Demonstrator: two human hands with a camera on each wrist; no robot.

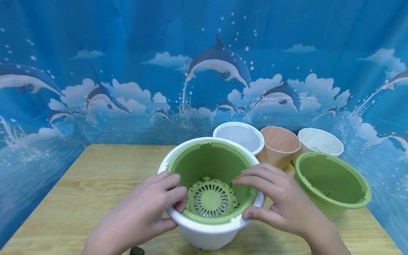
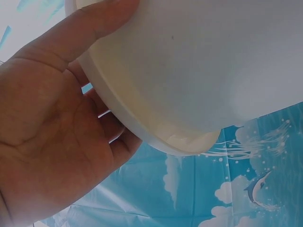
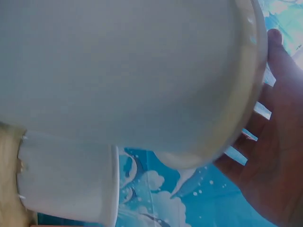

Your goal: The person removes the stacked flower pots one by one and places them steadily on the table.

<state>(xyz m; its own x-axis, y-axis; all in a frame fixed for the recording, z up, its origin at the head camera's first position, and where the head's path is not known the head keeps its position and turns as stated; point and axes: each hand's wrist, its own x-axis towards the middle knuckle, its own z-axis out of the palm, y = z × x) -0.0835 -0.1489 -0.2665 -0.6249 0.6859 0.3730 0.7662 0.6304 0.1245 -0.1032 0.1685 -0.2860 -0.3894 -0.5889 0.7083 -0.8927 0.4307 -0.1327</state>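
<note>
A white flower pot (image 1: 207, 236) stands at the front middle of the table, with a green inner pot (image 1: 210, 157) nested in it. At the bottom of the green pot shows a round slotted disc (image 1: 211, 204). My left hand (image 1: 149, 200) grips the white rim at the left, fingers bent over into the pot; in the left wrist view its thumb lies along the outer wall (image 2: 189, 66). On the right side my right hand (image 1: 277, 196) touches the rim with its thumb, its fairly straight fingers reaching over the green interior. The right wrist view shows those fingers (image 3: 258, 125) behind the rim.
To the right stands another green pot (image 1: 331, 209). Behind are a white pot with a pale inside (image 1: 239, 135), an orange faceted pot (image 1: 278, 140) and a white faceted pot (image 1: 320, 140). The wooden table (image 1: 68, 207) ends at a blue dolphin curtain (image 1: 137, 39).
</note>
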